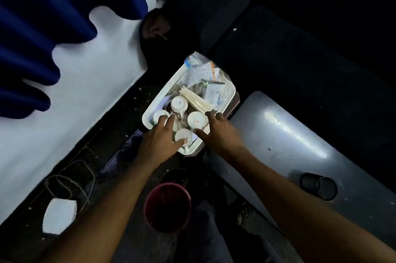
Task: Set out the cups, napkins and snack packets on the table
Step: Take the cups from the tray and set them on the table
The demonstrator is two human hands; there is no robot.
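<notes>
While both hands [159, 140] [218, 132] spread over dim cups [196, 119], neither grip pinches anything.

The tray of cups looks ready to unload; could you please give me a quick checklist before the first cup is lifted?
1. Left hand fingers on nearest cup: ok.
2. Right hand at the right cup: ok; grip: cannot tell.
3. Four cups on the tray: ok.
4. Napkins and snack packets on tray: ok.
5. Grey table has room, apart from a dark object: ok.
</notes>
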